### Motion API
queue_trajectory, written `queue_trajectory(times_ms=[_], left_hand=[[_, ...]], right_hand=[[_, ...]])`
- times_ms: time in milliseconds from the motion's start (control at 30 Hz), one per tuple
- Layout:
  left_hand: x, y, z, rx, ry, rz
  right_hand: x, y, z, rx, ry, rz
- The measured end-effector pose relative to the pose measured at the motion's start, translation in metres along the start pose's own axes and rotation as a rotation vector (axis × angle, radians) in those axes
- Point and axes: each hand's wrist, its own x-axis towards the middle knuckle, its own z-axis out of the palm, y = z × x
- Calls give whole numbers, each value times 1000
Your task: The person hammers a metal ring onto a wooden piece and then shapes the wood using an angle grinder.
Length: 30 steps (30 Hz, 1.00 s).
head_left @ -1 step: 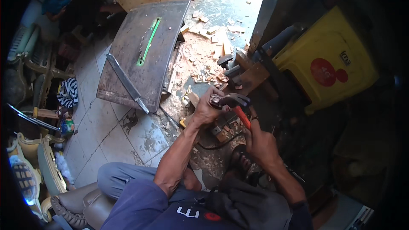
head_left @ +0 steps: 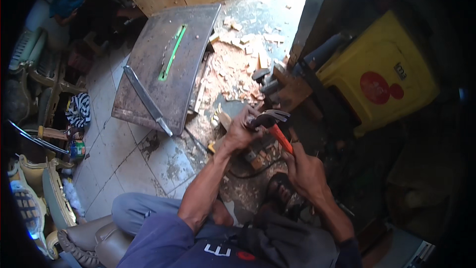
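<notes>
A claw hammer with an orange handle (head_left: 281, 139) is gripped by my right hand (head_left: 306, 169), its fingers wrapped round the handle's lower end. The dark hammer head (head_left: 268, 117) lies over the fingers of my left hand (head_left: 239, 133), its claw pointing right. My left hand is closed, and the hammer head hides what it holds. Beneath the hands are wooden pieces (head_left: 257, 160) among shavings. A dark cable (head_left: 248, 174) curves below them, close to my sandalled foot (head_left: 280, 192).
A table saw (head_left: 148, 69) with a green blade slot stands ahead left, a long metal bar (head_left: 146, 99) across its corner. Wood chips (head_left: 233, 67) cover the floor beside it. At right is a yellow plastic stool (head_left: 411, 79); carved chair frames (head_left: 47, 188) stand left. Another person (head_left: 69, 0) sits far left.
The hammer head has tilted slightly, so the split in its claw shows more plainly. Both hands have shifted only a little.
</notes>
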Motion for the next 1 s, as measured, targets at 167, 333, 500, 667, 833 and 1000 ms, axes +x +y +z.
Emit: queue_trajectory(times_ms=[167,333,500,667,833,1000], left_hand=[[1,5,7,53,-25,-135],[3,3,2,-12,-8,-70],[-1,-7,4,78,-3,-120],[3,-1,4,-11,16,-105],[6,-4,5,90,2,-90],[11,0,-6,60,39,-94]], right_hand=[[-8,31,17,601,154,-115],[16,-12,-20,-151,-218,13],[-10,-3,-2,239,218,-9],[10,-16,-16,30,-10,-55],[0,6,11,437,137,-227],[21,-28,-32,69,-3,-29]])
